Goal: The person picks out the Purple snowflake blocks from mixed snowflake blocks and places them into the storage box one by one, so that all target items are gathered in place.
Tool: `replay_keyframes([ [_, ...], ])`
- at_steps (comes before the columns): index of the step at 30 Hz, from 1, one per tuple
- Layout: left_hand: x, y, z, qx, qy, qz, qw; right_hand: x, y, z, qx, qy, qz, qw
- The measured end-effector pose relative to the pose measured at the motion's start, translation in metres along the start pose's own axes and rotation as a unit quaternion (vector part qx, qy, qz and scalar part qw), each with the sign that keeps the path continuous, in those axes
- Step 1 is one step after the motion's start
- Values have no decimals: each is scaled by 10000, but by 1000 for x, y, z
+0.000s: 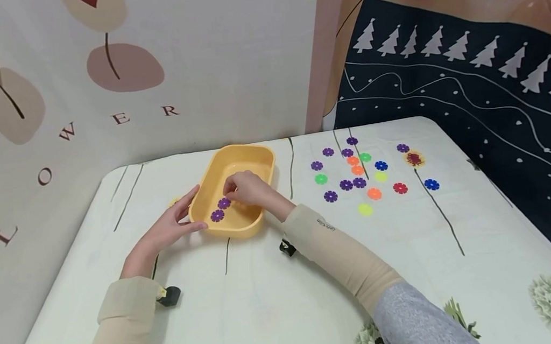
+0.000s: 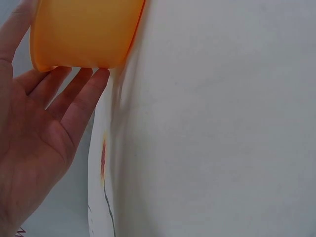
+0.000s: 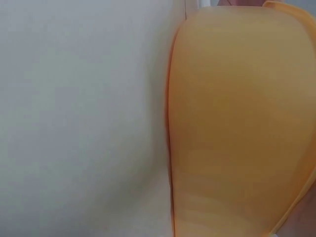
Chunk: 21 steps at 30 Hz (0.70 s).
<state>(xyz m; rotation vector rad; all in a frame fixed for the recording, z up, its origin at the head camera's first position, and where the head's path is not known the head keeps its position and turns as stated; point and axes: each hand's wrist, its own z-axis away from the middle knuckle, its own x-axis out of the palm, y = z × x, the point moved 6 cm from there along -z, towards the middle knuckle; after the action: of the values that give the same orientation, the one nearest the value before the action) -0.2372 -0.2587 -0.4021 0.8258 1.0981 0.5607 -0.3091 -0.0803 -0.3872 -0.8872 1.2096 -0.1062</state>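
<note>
A yellow tray [image 1: 255, 160] stands on the table with two purple flower-shaped discs, one [image 1: 223, 202] and another [image 1: 217, 215], lying on its floor. My left hand [image 1: 181, 214] lies open against the tray's left near corner, thumb on one side and straight fingers on the other. In the left wrist view those fingers [image 2: 81, 96] touch the tray's outer wall [image 2: 84, 34]. My right hand [image 1: 246, 189] reaches into the tray with its fingers curled. Its fingertips are right beside the upper purple disc, and I cannot tell whether they still hold it.
Several loose flower discs [image 1: 358, 173] in purple, orange, green, blue, yellow and red lie scattered on the white printed tablecloth [image 1: 314, 298] right of the tray. A patterned wall stands behind the table. A dark blue hanging with white trees [image 1: 468, 86] runs along the right edge.
</note>
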Motion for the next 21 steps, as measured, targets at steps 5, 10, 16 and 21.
replay_keyframes([
  [5, 2, 0, -1, 39, -37, 43, 10000, -7, -2, 6, -350, 366, -705, 9962],
  [10, 4, 1, -3, 35, -48, 41, 10000, -18, -2, 14, -653, 708, -1340, 9863],
  [16, 1, 3, -2, 30, -12, -19, 10000, -30, -1, 20, -754, 744, -1619, 9811],
  [21, 0, 1, -1, 85, -22, -28, 10000, -40, 3, 27, -767, 726, -1759, 9787],
])
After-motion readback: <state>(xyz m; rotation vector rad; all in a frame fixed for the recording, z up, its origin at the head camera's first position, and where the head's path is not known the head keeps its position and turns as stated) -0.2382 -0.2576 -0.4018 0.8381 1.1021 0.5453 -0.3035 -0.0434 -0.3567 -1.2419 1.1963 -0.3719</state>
